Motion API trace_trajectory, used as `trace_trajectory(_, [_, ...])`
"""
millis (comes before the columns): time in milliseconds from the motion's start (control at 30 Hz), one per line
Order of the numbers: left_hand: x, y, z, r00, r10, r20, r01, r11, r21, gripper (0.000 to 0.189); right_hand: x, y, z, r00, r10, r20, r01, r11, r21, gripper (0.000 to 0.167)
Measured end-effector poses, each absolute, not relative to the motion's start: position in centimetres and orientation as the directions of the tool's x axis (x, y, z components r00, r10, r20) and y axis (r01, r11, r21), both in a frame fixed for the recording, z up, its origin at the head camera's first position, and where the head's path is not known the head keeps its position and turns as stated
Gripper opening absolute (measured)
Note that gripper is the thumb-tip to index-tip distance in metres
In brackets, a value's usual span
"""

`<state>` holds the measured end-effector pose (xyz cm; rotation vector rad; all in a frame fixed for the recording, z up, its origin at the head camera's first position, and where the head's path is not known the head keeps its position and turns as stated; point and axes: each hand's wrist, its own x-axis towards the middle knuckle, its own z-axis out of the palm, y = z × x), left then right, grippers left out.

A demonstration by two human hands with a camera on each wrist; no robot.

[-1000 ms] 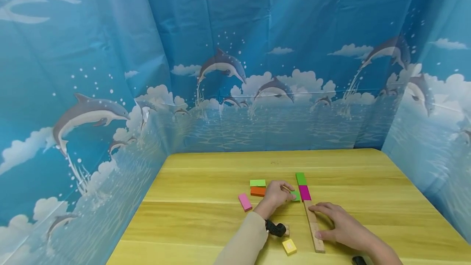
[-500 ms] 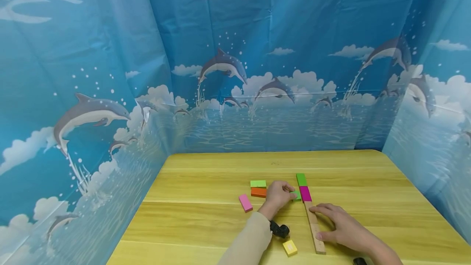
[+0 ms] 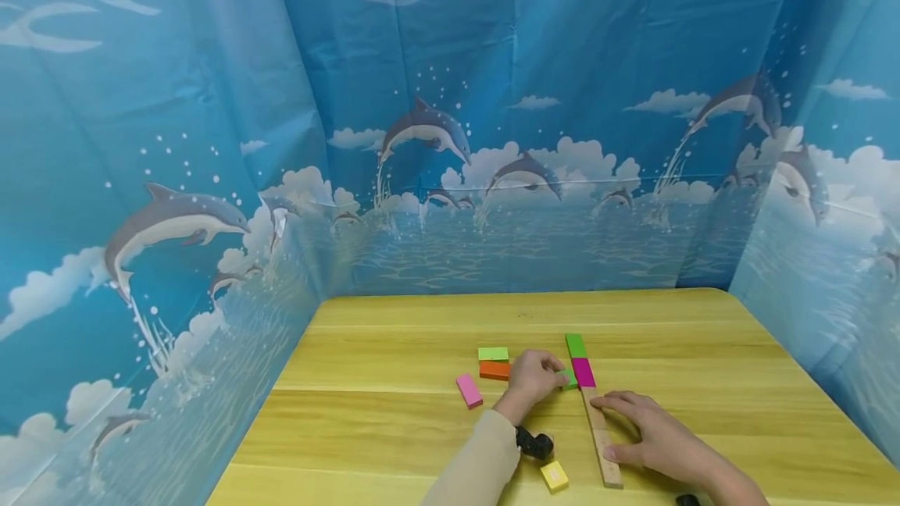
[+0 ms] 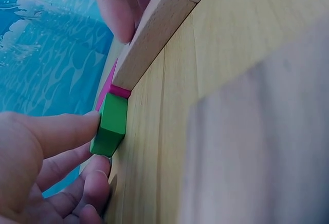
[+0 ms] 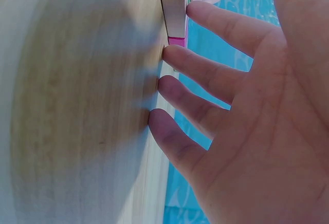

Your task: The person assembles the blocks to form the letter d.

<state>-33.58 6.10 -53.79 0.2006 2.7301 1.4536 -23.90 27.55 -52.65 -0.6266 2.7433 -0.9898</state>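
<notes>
In the head view my left hand (image 3: 534, 375) pinches a green block (image 3: 569, 379) between thumb and fingers. The left wrist view has that green block (image 4: 114, 118) right up against the magenta block (image 4: 121, 91). In the row on the table, the magenta block (image 3: 583, 372) comes between another green block (image 3: 576, 346) and plain wooden blocks (image 3: 601, 440) laid end to end. My right hand (image 3: 657, 436) rests along the right side of the wooden blocks, index fingertip near their far end and thumb near the close end. Its fingers (image 5: 205, 72) are spread and fairly straight.
Left of my left hand lie a lime block (image 3: 493, 354), an orange block (image 3: 494, 371) and a pink block (image 3: 469, 391). A yellow block (image 3: 555, 476) sits nearer me. Dolphin-printed curtains (image 3: 450, 240) surround the yellow wooden table (image 3: 366, 412). A blurred wood-toned shape (image 4: 257, 131) fills the left wrist foreground.
My left hand and wrist have shifted slightly right with the green block, and the wrist now covers most of a small wooden block seen earlier. My right hand keeps its place.
</notes>
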Motion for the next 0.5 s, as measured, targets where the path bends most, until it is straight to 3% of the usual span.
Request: trace_trajectory(500, [-33.48,5.83,-53.94,-0.987,0.157,0.031,0.113,0.546,0.83,0.011,-23.98,27.38,-52.55,-0.902,-0.43,-0.033,-0.305,0.69,-0.657,0.073])
